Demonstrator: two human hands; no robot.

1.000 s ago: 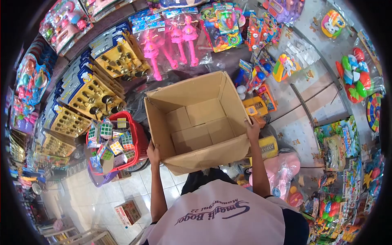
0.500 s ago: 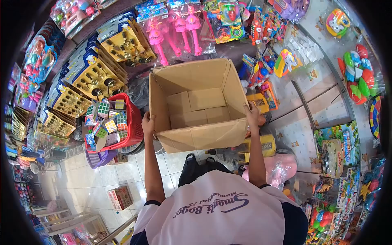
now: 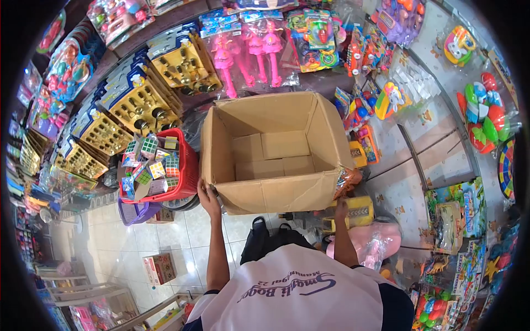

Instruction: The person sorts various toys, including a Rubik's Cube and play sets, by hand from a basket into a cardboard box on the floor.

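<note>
Cardboard box (image 3: 274,153), open and holding only flat cartons at its bottom, sits among packaged toys, just right of a red basket (image 3: 185,165) of puzzle cubes. Our left hand (image 3: 208,197) grips its near left corner; our right hand (image 3: 342,208) rests low by the near right corner, and we cannot tell its grip. We judge the box nearly set down, hands not yet released.
</note>
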